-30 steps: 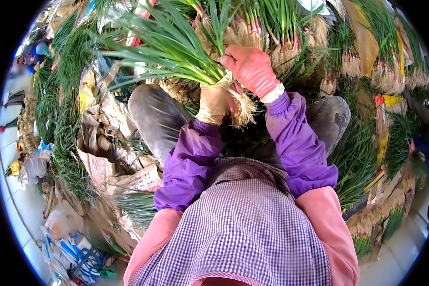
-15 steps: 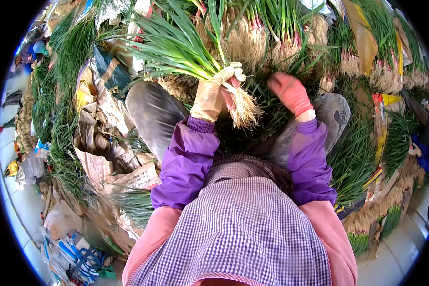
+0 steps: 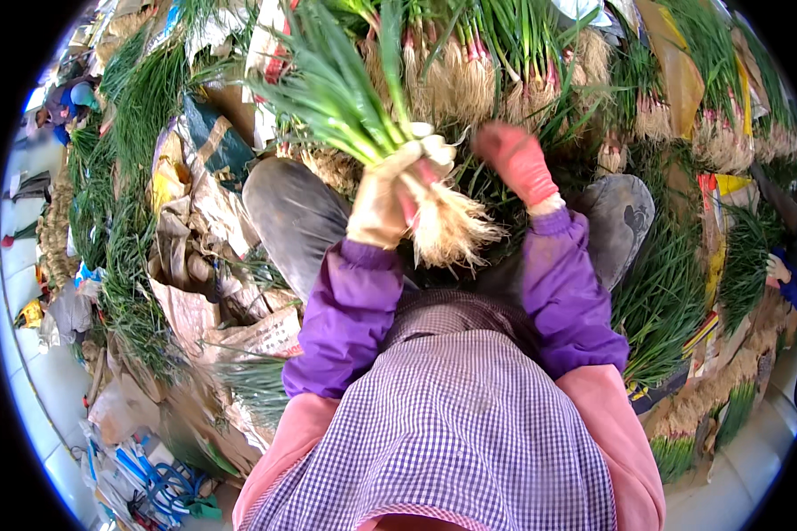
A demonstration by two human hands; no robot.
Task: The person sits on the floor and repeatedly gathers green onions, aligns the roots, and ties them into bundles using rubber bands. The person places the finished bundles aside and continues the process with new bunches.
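Observation:
My left hand [image 3: 383, 199], in a cream glove, is closed around a bunch of green garlic [image 3: 354, 111]. Its leaves point up and to the left, while the reddish stems and pale shaggy roots [image 3: 452, 226] hang at the lower right of my fist, above my lap. My right hand [image 3: 515, 162], in a red glove, is just right of the bunch and apart from its roots. Its fingers are curled together and slightly blurred; whether something thin is pinched in them is hidden.
Rooted bunches [image 3: 452, 75] lie in a row beyond my hands. Loose green leaves [image 3: 660, 292] are heaped at my right. Crumpled sacking [image 3: 181, 265] lies at my left, with blue straps [image 3: 164, 478] near the lower left. Another person [image 3: 69, 102] is at the far left, and a hand [image 3: 777, 269] shows at the right edge.
My left hand has come slightly lower and nearer with the green garlic, its roots swinging right. My right hand has moved a little left, closer to the bunch.

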